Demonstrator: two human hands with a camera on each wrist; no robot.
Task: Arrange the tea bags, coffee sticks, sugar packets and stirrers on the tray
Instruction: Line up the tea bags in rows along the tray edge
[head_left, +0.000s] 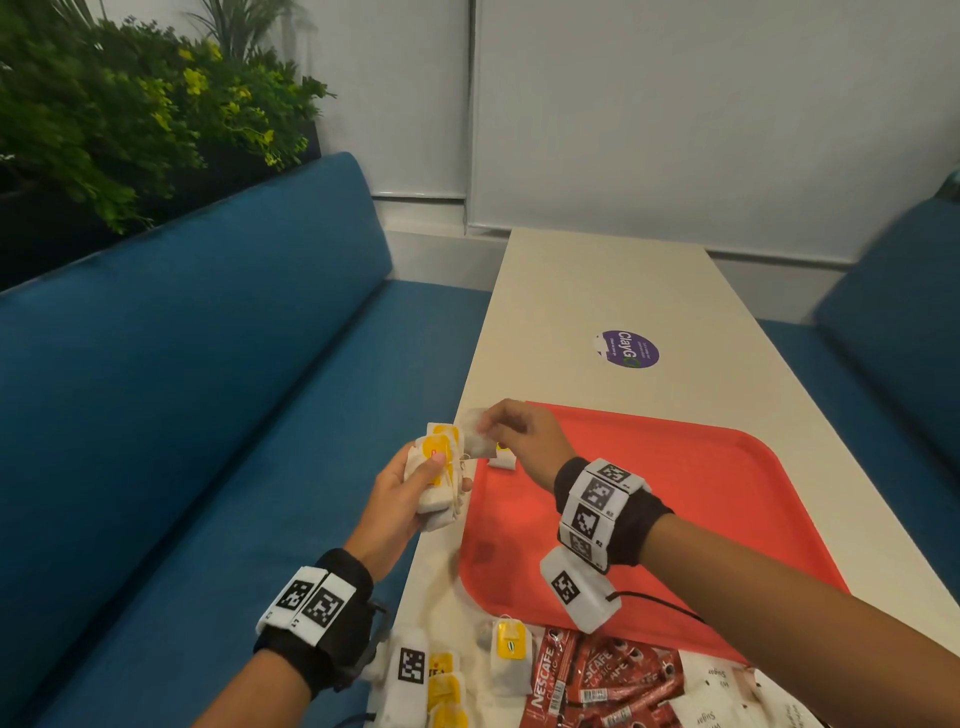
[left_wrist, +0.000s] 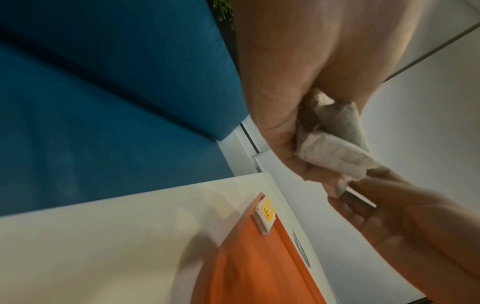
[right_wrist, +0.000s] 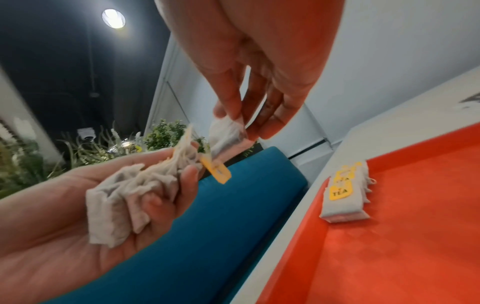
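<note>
My left hand (head_left: 415, 478) grips a bunch of white tea bags (head_left: 436, 470) with yellow tags, just left of the red tray (head_left: 701, 499); the same bunch (right_wrist: 124, 197) lies in its curled fingers in the right wrist view. My right hand (head_left: 511, 431) pinches a single tea bag (head_left: 475, 439) by its top, pulling it from the bunch; that bag (right_wrist: 224, 133) hangs from thumb and forefinger. A small stack of tea bags (right_wrist: 342, 197) lies in the tray's far left corner (head_left: 503, 460). Loose tea bags (head_left: 509, 660), red coffee sticks (head_left: 613, 680) and white sugar packets (head_left: 727, 696) lie on the table nearest me.
The white table (head_left: 613, 291) carries a purple sticker (head_left: 627, 349) beyond the tray. Blue benches (head_left: 182, 415) run along both sides, with green plants (head_left: 130, 114) behind the left one. The left hand hovers past the table's left edge, over the bench seat.
</note>
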